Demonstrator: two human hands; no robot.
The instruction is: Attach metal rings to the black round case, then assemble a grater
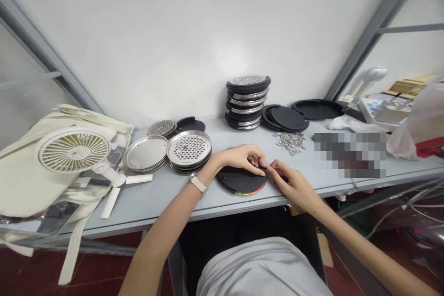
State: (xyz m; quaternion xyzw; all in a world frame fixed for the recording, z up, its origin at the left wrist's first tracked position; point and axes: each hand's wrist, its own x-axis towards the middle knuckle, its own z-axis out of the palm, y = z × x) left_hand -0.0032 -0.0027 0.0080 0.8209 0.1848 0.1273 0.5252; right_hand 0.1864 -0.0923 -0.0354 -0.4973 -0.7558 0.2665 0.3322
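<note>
A round black disc [239,180] with a red, yellow and green stripe along its front rim lies at the table's front edge. My left hand [248,158] rests over its back right part, thumb and fingers bent onto the rim. At the disc's right edge, the thumb and forefinger of my right hand [286,179] are pinched together; whatever is between them is too small to make out. Behind my right hand is a loose pile of small metal rings or hooks [290,142]. To the left stands a stack of perforated metal discs [189,148].
Plain metal discs [145,152] and a white fan [74,150] on a cream bag stand left. A tall stack of discs [247,101] is by the wall, with black lids [287,118] beside it. A plastic bag [412,120] and a blurred patch are right.
</note>
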